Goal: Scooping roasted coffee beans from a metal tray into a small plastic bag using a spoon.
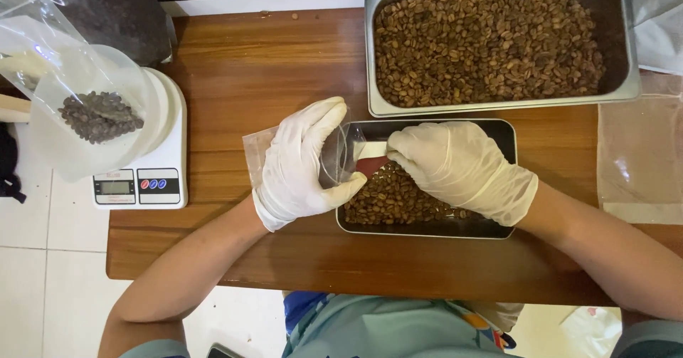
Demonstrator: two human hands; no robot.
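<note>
A brown wooden tabletop (270, 66) stands over a pale tiled floor (43, 272). On it sit two metal trays of coffee beans, a large one (498, 45) behind a small one (427, 201), and one white scale (142, 180) carrying a bag of beans (99, 116). The left hand (302, 162), its grip pinching, holds a clear bag (341, 151) open at the small tray's edge; the right hand (459, 166) is closed around a red scoop (371, 164) over the beans.

Scale (140, 180) at table's (270, 66) left, large bean tray (498, 45) behind small tray (427, 219), hands (384, 162) over it.
</note>
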